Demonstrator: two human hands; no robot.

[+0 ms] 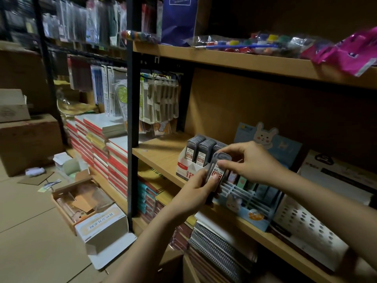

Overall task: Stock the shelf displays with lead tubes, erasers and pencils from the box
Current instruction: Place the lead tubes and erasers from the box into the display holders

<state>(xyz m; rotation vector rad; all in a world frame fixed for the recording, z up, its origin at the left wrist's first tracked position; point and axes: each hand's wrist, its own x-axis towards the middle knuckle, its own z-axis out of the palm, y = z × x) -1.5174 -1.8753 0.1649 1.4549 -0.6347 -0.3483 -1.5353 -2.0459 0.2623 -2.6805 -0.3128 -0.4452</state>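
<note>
Lead tubes [216,170] sit bunched in your two hands, held just above the front edge of the middle shelf [159,158], directly in front of the lead display box [188,167]. Your left hand [195,188] wraps the lower end of the bundle with the thumb pressed over the red label; your right hand [247,162] pinches the top end with its fingertips.

These look like small, rigid plastic cases, light and smooth, so they will likely slide against each other if the squeeze loosens. Keep pressure across the flat faces and peel off one or a few from the top end, where the right grip already has them.

The display box stands near the shelf's front edge, its left two rows full of upright tubes; the rightmost row is hidden behind your hands, so its free room cannot be judged. Just to its right, touching or nearly so, stands the rabbit display [253,193] with its white dividers, so come in from above and the front. The upper shelf [234,60] leaves ample headroom.
</note>
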